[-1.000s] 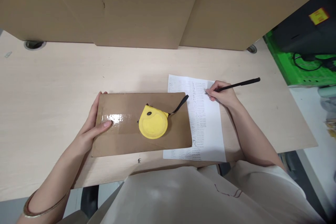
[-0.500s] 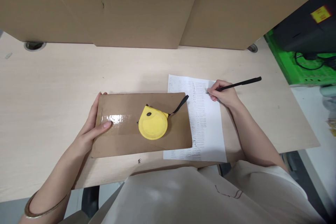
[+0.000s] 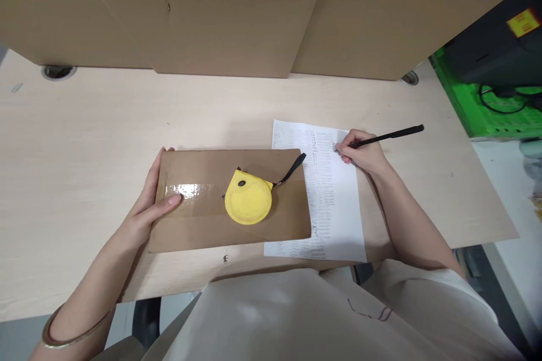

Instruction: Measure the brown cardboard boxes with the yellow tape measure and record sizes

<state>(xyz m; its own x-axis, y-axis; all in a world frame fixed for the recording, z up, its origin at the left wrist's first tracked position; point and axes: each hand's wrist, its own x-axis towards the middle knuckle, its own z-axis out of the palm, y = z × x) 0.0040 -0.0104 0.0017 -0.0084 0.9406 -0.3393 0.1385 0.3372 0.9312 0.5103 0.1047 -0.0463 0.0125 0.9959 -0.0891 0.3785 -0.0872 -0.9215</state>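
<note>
A flat brown cardboard parcel (image 3: 203, 225) with a shiny tape strip lies on the desk in front of me. My left hand (image 3: 148, 206) grips its left edge, thumb on top. A round yellow tape measure (image 3: 248, 201) with a black strap rests on the parcel. Right of it lies a printed sheet of paper (image 3: 339, 214), partly under the parcel. My right hand (image 3: 362, 152) is closed on a black pen (image 3: 392, 135) whose tip touches the upper part of the sheet.
The light wooden desk (image 3: 84, 141) has cable holes at the back left and back right. Tall cardboard panels (image 3: 220, 11) stand along the back. A green crate (image 3: 486, 107) and dark equipment sit off the desk to the right.
Almost nothing differs. My right hand with the pen has crept slightly to the right on the sheet; my left hand and the parcel stay put.
</note>
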